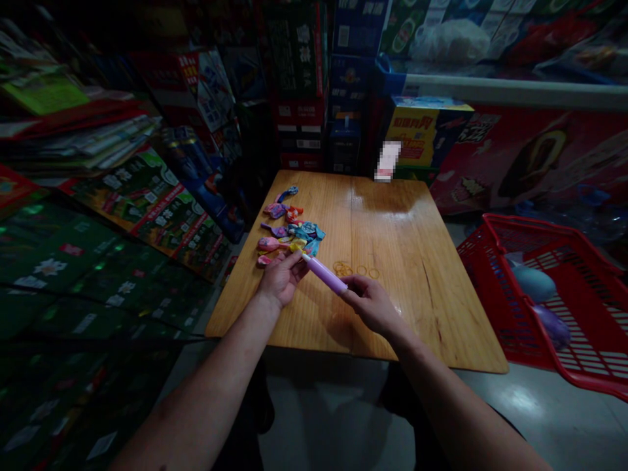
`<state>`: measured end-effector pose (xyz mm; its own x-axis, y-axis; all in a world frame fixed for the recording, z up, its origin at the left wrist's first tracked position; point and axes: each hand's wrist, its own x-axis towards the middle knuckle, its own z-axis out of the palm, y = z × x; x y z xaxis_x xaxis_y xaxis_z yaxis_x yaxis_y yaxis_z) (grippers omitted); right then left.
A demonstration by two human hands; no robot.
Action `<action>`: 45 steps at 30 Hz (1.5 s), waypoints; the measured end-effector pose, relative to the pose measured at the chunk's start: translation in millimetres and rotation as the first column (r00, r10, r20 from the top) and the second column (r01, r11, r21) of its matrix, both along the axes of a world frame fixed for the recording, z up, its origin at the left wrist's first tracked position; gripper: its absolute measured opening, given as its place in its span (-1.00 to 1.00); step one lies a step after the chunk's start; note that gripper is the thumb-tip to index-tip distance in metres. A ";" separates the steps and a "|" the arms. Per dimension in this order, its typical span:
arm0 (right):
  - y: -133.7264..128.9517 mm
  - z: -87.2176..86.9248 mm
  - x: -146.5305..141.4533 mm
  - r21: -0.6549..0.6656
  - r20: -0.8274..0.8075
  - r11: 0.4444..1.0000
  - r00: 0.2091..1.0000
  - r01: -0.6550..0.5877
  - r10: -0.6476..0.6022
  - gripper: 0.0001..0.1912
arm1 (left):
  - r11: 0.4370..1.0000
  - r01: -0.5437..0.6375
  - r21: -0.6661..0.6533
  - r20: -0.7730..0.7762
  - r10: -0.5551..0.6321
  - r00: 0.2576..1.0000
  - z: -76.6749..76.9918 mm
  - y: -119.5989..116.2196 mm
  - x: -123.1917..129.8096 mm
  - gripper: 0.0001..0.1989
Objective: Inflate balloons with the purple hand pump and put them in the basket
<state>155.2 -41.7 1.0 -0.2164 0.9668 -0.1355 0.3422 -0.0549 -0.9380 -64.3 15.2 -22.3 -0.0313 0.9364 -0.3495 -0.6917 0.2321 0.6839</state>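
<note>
A lilac plastic balloon pump [326,275] lies slanted across the near part of the wooden table [407,307], its white tip pointing left. My right hand [370,304] grips the pump's far end. My left hand [281,278] curls around the white tip, right next to a heap of small uninflated balloons [282,229] in pink, blue, yellow and red. Whether a balloon neck sits on the tip is hidden by my fingers. Several thin rubber bands [353,268] lie loose on the wood between my hands and the far edge.
A red wire basket [495,261] tilts on the floor to the right, holding inflated blue and purple balloons. Stacked printed cartons wall the table's far and left sides. A pale, blurred patch [387,160] stands at the far edge.
</note>
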 end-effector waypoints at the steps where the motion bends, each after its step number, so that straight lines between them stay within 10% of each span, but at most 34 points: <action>1: -0.1 0.4 -0.5 0.028 0.032 1.000 0.999 0.012 -0.013 -0.72 | 1.000 0.006 0.006 0.004 -0.006 1.000 -0.2 -0.2 0.0 -0.80; 31: 1.9 -1.4 -5.2 0.035 0.016 0.998 0.998 0.053 -0.054 -0.66 | 0.989 0.149 0.003 0.050 -0.149 0.988 7.7 -6.9 -4.8 -0.81; 45: -5.9 3.3 -7.4 0.322 0.230 0.947 0.969 0.006 -0.085 -0.78 | 0.972 0.233 -0.022 0.003 -0.233 0.973 10.7 -8.2 -9.2 -0.78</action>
<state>147.8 -47.7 4.3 -0.1703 0.9758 0.1371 0.5615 0.2105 -0.8003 -73.5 7.0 -11.6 0.1867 0.9101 -0.3700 -0.6169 0.4017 0.6768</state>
